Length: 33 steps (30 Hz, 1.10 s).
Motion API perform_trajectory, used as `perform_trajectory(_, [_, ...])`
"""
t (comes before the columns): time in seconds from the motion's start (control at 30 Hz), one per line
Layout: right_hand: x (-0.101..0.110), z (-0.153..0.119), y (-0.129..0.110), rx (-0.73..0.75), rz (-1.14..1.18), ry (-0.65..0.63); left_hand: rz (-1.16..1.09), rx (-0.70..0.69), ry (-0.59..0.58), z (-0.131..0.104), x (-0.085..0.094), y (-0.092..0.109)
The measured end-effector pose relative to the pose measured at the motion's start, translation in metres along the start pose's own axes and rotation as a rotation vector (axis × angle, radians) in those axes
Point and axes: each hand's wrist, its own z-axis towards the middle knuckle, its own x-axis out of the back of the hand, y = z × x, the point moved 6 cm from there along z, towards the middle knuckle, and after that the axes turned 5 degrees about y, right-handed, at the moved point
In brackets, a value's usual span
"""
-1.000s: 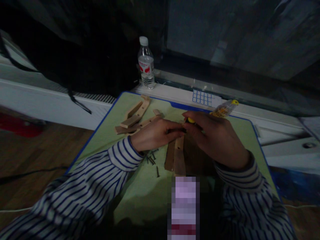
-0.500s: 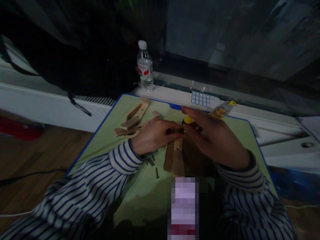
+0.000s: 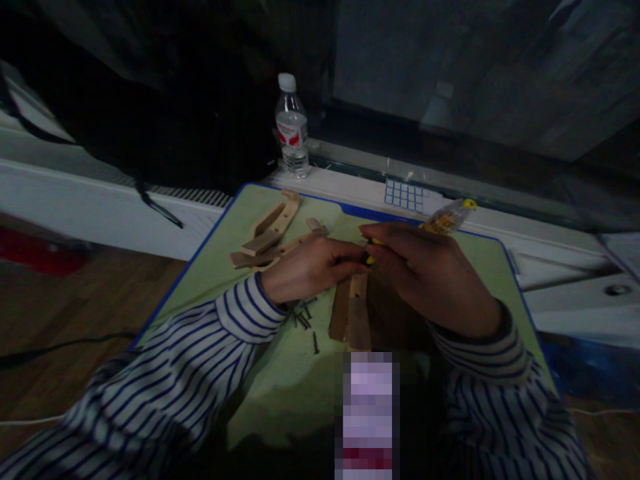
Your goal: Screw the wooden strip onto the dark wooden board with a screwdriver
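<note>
Over the wooden strip [image 3: 359, 315], my right grip [image 3: 430, 270] has closed further round the yellow-and-black tool [image 3: 370, 259], seemingly steadied by my pinching left grip [image 3: 307, 270].

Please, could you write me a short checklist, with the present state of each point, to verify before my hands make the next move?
1. Right hand holds the yellow-and-black tool: ok.
2. Left hand has its fingers close to the tool: ok.
3. Tool's tip sits in a hole or on a screw: cannot tell, the hands hide it.
4. Wooden strip lies on the brown piece: ok.
5. Loose screws are all in one group: not ok, one lies a little apart.
6. Water bottle stands upright with its cap on: ok.
</note>
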Motion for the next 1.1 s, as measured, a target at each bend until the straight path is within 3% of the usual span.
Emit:
perform_trajectory(0.57, [-0.0021, 0.0009, -0.0033, -0.024, -0.085, -0.005, -0.067, 0.027, -0.076, 0.0003, -0.0004, 0.0013])
perform_trajectory(0.83, [-0.0008, 0.0012, -0.0023, -0.027, -0.075, -0.008, 0.097, 0.060, 0.094, -0.0001, 0.0072, 0.0059])
perform_trajectory(1.1, [0.0003, -0.0019, 0.0018, -0.023, -0.040, -0.006, 0.104, 0.043, 0.095, 0.0000, 0.0043, 0.0023])
